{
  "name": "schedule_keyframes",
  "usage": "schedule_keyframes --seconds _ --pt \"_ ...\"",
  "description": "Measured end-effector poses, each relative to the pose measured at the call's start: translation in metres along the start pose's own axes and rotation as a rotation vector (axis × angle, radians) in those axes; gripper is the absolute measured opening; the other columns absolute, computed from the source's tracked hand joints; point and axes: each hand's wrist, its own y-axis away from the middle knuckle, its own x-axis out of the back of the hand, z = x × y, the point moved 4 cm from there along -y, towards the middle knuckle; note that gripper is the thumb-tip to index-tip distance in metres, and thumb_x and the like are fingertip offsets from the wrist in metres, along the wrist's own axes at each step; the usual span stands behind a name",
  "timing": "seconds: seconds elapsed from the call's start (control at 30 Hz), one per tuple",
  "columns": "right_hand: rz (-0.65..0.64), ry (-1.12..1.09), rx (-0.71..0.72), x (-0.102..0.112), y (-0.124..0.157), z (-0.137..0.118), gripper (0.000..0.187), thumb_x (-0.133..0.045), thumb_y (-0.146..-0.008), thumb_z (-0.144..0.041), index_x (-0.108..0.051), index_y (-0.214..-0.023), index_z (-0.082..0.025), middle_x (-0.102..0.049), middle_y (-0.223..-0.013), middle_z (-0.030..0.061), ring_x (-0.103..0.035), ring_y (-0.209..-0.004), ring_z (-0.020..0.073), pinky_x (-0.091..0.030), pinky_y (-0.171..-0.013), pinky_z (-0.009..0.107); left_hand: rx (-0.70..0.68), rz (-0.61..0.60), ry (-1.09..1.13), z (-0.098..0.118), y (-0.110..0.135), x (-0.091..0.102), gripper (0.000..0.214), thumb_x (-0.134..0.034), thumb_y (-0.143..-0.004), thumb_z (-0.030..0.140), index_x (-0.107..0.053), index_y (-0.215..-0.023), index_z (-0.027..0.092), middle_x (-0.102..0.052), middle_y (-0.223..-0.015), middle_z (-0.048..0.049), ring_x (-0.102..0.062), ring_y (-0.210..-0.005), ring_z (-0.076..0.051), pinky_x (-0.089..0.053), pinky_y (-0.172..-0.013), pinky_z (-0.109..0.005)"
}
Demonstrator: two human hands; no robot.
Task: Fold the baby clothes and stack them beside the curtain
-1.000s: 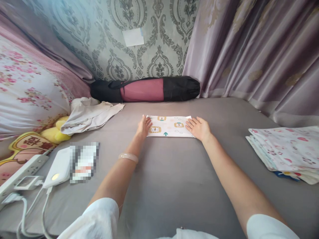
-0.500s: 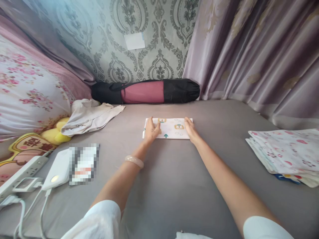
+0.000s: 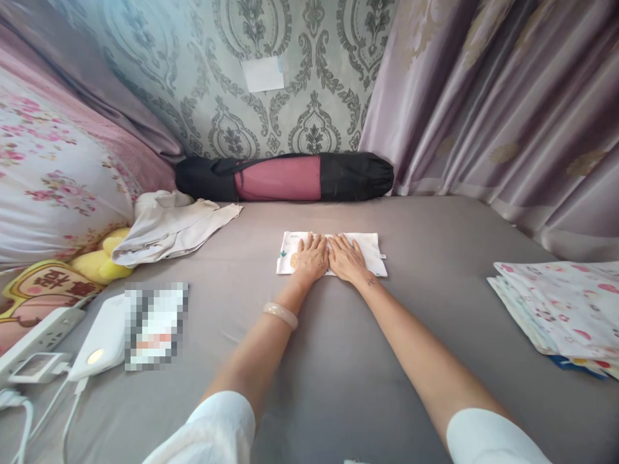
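Note:
A folded white cloth (image 3: 372, 248) with small coloured prints lies flat on the grey bed sheet (image 3: 333, 361), in the middle of the head view. My left hand (image 3: 312, 256) rests palm down on the cloth's centre left, fingers stretched out. Beside it, my right hand (image 3: 347, 258) also lies flat on the cloth, fingers extended and pointing away from me. The two hands nearly touch along their inner sides and hide the middle of the cloth. A pale bangle (image 3: 281, 315) circles my left forearm.
At right lies a stack of folded printed cloths (image 3: 565, 303). A rolled mat in a black and pink bag (image 3: 278, 178) sits against the wall. To the left are a beige garment (image 3: 174, 229), a yellow plush toy (image 3: 102, 261), a white power bank (image 3: 104, 338) and a power strip (image 3: 46, 335).
My hands have moved inward from the cloth's two sides to its middle and now lie flat on it. The cloth's visible print differs, and a small tag now shows at its right edge.

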Motion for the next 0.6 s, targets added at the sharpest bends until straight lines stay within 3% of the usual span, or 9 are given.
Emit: schedule_keyframes --seconds 0.3,0.6 --pt "0.019 0.01 -0.005 -0.0027 0.0028 0.0 0.055 -0.026 -0.098 -0.029 -0.042 -0.147 -0.011 -0.036 -0.156 0.0107 -0.026 -0.146 0.0265 -0.014 -0.119 0.048 -0.008 0.022 -0.066 -0.0059 0.0017 -0.003 0.047 -0.046 -0.091 0.03 -0.053 -0.137 0.024 -0.04 -0.154 -0.0101 -0.015 -0.15 -0.028 0.006 -0.12 -0.05" --pt "0.083 -0.016 -0.055 -0.0007 0.0058 0.0039 0.054 -0.027 -0.098 -0.028 -0.04 -0.148 -0.01 -0.036 -0.156 0.0123 -0.025 -0.147 0.0259 -0.011 -0.12 0.049 0.032 0.103 0.065 -0.0076 0.0066 0.0005 0.05 -0.045 -0.093 0.038 -0.047 -0.142 0.026 -0.032 -0.158 -0.0057 -0.011 -0.151 -0.026 0.005 -0.121 -0.05"
